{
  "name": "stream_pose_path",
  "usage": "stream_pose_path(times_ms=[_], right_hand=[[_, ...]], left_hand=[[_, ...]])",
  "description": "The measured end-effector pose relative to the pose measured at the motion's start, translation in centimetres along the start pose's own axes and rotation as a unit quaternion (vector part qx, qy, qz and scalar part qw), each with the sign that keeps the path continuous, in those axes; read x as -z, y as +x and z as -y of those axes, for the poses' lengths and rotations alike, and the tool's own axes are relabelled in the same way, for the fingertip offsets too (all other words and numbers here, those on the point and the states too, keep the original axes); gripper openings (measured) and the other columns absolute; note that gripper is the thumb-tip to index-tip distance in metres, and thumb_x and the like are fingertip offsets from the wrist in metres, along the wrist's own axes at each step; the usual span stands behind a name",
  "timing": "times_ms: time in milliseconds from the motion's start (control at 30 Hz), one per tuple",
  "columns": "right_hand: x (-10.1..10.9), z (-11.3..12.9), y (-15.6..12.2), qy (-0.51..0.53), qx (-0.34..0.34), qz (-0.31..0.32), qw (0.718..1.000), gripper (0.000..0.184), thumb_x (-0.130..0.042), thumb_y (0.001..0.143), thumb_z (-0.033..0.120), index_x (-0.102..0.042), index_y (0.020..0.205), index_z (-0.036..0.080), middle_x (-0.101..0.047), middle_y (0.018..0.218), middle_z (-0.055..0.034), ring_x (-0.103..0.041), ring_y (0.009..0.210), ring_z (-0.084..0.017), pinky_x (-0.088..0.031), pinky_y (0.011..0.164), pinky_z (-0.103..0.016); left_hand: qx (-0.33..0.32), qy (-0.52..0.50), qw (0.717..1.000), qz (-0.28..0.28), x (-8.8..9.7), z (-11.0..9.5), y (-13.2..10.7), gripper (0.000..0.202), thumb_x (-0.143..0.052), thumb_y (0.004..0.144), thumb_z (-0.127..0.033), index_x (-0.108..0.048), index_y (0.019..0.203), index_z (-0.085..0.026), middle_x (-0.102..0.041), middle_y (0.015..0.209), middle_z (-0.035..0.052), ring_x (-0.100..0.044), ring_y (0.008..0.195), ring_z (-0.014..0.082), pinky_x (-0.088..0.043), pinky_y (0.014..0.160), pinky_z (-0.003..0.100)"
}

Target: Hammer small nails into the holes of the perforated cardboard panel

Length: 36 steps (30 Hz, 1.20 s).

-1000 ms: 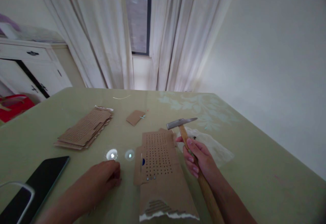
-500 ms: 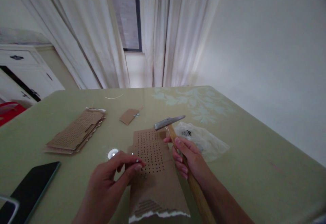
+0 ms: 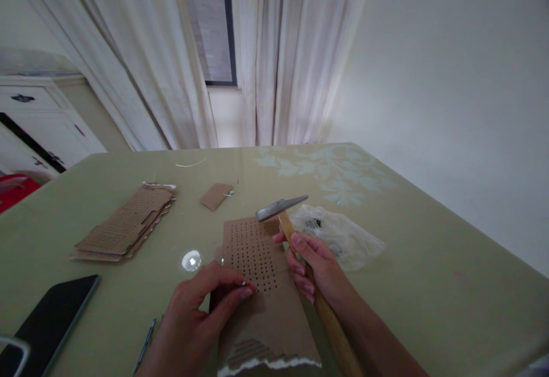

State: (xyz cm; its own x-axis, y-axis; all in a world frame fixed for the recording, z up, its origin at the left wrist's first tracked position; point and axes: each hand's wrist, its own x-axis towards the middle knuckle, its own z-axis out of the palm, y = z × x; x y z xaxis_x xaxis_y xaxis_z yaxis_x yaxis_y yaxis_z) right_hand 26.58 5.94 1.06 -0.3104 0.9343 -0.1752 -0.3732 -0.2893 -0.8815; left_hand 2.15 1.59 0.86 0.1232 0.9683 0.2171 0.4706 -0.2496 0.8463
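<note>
So, on the table [image 3: 429, 239], the punched cardboard [image 3: 270, 314] lies flat at 6 o'clock. The hammer [image 3: 282, 208] hangs over its 1 o'clock corner, right hand [image 3: 319, 265] wrapped round the handle high up, probably for control, and left hand [image 3: 201, 308] pinching a small nail [image 3: 243, 283] against the holes.

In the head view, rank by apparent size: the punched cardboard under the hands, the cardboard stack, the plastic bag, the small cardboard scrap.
1. punched cardboard, largest, though nearest the camera.
2. cardboard stack and plastic bag look about alike; not ranked.
3. small cardboard scrap, clearly smallest.
</note>
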Motion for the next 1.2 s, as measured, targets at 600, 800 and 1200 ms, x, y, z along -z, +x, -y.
stream_pose_path(times_ms=[600,800,1200], right_hand=[[0.4,-0.5,0.4,-0.001,0.002,0.003,1.000,0.056,-0.082,0.086,0.065,-0.073,0.112,0.016,-0.048,0.056,0.0117,-0.032,0.034,-0.005,-0.034,0.028,-0.014],[0.3,-0.5,0.7,-0.014,0.000,0.003,1.000,0.058,-0.083,0.084,0.067,-0.073,0.112,0.016,-0.047,0.055,0.0122,-0.031,0.034,-0.005,-0.035,0.028,-0.015],[-1.7,7.0,-7.0,-0.375,-0.035,0.031,0.926,0.050,-0.052,0.107,0.069,-0.065,0.108,0.020,-0.052,0.059,0.0086,-0.038,0.037,-0.006,-0.032,0.035,-0.016]], left_hand=[[0.003,-0.008,1.000,-0.005,-0.7,0.4,0.1,0.014,-0.078,0.094,-0.041,-0.083,0.087,-0.031,-0.079,0.080,-0.0032,-0.070,0.072,0.0182,-0.053,0.070,0.028],[0.008,-0.013,1.000,-0.003,-0.7,0.1,0.1,0.016,-0.075,0.096,-0.042,-0.083,0.092,-0.030,-0.078,0.083,-0.0014,-0.068,0.075,0.0192,-0.051,0.071,0.029],[-0.086,-0.006,0.996,-0.038,-1.4,0.2,0.4,0.008,-0.078,0.092,-0.026,-0.084,0.087,-0.029,-0.075,0.076,-0.0021,-0.065,0.071,0.0175,-0.046,0.068,0.027]])
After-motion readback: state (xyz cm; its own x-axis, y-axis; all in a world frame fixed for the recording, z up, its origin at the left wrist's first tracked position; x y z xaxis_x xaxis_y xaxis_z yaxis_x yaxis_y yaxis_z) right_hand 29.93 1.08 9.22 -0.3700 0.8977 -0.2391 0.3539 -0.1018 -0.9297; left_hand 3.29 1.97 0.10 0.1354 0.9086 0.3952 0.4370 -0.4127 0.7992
